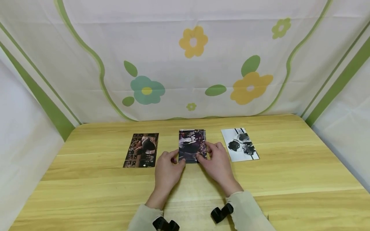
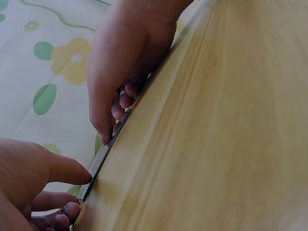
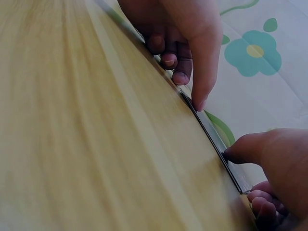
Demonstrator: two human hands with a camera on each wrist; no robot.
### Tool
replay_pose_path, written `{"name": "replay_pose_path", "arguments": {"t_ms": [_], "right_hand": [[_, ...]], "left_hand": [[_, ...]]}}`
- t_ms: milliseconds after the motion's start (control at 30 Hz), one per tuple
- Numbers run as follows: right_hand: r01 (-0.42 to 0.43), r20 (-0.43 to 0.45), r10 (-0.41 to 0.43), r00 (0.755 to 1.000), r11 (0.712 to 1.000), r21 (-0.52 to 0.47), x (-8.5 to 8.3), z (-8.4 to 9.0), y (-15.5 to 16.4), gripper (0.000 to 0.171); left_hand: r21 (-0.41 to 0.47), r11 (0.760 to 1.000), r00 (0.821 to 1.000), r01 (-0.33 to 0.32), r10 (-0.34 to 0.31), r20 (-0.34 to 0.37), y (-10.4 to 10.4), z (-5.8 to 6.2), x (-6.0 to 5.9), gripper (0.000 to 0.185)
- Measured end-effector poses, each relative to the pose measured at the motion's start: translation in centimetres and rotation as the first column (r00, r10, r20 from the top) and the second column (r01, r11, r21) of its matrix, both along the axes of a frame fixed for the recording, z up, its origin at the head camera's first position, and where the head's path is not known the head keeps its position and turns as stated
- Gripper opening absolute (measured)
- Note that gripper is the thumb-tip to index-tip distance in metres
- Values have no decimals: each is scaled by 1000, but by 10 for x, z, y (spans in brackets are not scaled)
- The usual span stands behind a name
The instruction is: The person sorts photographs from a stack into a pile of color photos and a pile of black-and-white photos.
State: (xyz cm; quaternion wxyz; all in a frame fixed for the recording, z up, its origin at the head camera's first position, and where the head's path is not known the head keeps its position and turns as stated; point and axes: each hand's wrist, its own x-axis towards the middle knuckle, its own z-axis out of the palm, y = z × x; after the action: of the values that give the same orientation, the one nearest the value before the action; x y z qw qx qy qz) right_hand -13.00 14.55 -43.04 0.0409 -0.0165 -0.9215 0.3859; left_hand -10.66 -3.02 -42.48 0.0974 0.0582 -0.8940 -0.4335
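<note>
A small stack of photo cards lies on the table in the middle of the head view, its top card dark with a white-clad figure. My left hand grips its near left corner, thumb on the top card and index finger along the left side. On the right, my right hand holds the stack with the thumb on top and the other fingers curled at the edge. Both wrist views show the stack edge-on as a thin dark line between the thumbs and curled fingers.
A dark photo card lies to the left of the stack, and a black-and-white one to its right. The wooden table ends at a white cloth with printed flowers. Black wrist straps sit on pale sleeves.
</note>
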Motion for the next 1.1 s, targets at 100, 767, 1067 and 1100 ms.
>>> {"name": "replay_pose_path", "arguments": {"t_ms": [100, 767, 1067, 1100], "right_hand": [[2, -2, -2, 1000, 1000, 1, 0, 0, 0, 70], [-6, 2, 6, 1000, 1000, 16, 1, -1, 0, 70], [2, -5, -2, 1000, 1000, 15, 2, 0, -1, 69], [2, -7, -2, 1000, 1000, 15, 2, 0, -1, 68]], "left_hand": [[-2, 1000, 1000, 6, -6, 4, 0, 0, 0, 43], [11, 1000, 1000, 2, -2, -15, -1, -2, 3, 43], [16, 1000, 999, 4, -4, -45, -2, -2, 2, 42], [18, 1000, 999, 2, -1, -42, -2, -2, 2, 42]]}}
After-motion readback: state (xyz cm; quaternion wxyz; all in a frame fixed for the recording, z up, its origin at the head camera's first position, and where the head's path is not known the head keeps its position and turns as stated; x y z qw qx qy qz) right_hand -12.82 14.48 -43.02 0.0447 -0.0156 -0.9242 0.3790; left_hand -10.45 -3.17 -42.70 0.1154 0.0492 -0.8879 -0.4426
